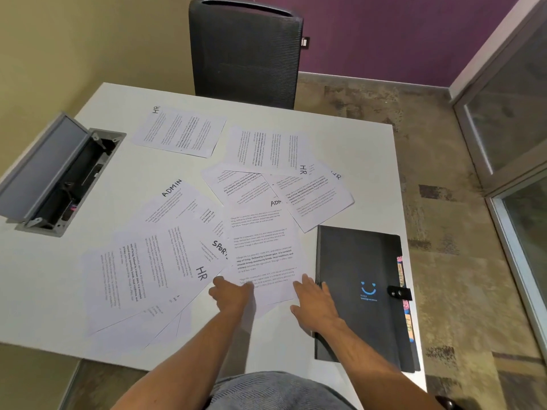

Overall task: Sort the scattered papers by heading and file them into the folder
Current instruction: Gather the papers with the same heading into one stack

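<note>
Black chair, purple wall

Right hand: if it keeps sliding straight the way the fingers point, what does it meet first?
The right hand points up-left across the ADMIN sheet it rests on. Going on, it would likely reach the overlapping HR sheet beyond; exact heading is uncertain.

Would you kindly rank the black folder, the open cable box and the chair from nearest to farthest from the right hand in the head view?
1. Black folder: directly beside the right hand, on its right.
2. Chair: beyond the table's far edge.
3. Cable box: at the table's far left, about as distant as the chair; too close to call.
</note>
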{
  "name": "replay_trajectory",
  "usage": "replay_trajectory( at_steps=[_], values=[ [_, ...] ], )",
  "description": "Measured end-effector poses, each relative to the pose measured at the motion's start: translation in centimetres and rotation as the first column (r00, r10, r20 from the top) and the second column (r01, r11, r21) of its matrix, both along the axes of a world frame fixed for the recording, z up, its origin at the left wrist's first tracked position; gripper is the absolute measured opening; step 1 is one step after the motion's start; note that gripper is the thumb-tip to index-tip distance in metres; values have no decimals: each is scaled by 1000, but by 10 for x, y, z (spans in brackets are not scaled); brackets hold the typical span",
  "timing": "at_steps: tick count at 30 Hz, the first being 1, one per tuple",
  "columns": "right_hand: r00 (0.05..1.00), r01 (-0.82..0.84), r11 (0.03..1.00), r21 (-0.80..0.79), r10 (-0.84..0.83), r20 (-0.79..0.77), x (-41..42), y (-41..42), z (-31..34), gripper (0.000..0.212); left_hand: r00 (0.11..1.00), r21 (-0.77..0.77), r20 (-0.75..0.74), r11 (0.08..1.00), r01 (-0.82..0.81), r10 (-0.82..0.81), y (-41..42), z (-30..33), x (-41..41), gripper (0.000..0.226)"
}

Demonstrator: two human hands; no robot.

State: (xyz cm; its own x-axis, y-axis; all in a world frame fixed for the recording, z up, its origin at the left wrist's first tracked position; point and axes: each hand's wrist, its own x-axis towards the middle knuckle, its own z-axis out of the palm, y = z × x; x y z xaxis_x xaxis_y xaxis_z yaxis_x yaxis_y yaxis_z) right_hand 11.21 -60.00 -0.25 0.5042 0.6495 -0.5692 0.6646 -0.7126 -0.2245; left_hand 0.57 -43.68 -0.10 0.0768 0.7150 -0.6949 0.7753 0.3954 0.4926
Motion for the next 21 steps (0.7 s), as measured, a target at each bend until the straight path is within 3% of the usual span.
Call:
replay_trajectory(
  at_steps=[5,8,16,21],
  values=[
    [1000,16,1000,13,-16,-17,-3,2,1,61,968,89,-205,983,164,-143,-3,3,4,79],
    [999,20,1000,19,-19,-30,-9,3,3,60,961,107,-221,976,191,-164,-8,6,10,81],
    [992,88,995,46,-83,-94,-17,0,5,61,999,90,8,995,44,-45,2,-1,4,91],
    [974,181,980,83,-166,-156,-15,-1,3,61,994,140,53,986,87,-95,8,8,-8,64]
  ],
)
